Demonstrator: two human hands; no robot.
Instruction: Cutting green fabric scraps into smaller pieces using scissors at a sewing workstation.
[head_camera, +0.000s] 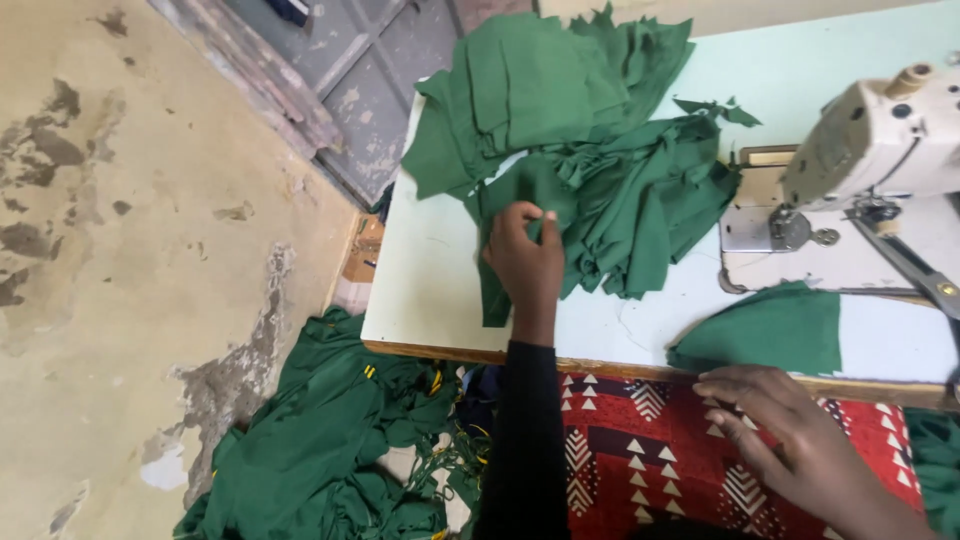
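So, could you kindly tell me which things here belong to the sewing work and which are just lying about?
In hand:
left hand gripping green fabric pieces
right hand by green piece
sewing machine

Lying about:
green cloth heap on floor
scissors

place: tailoring workshop | cues: sewing machine (870, 150), cut green cloth pieces (590, 140)
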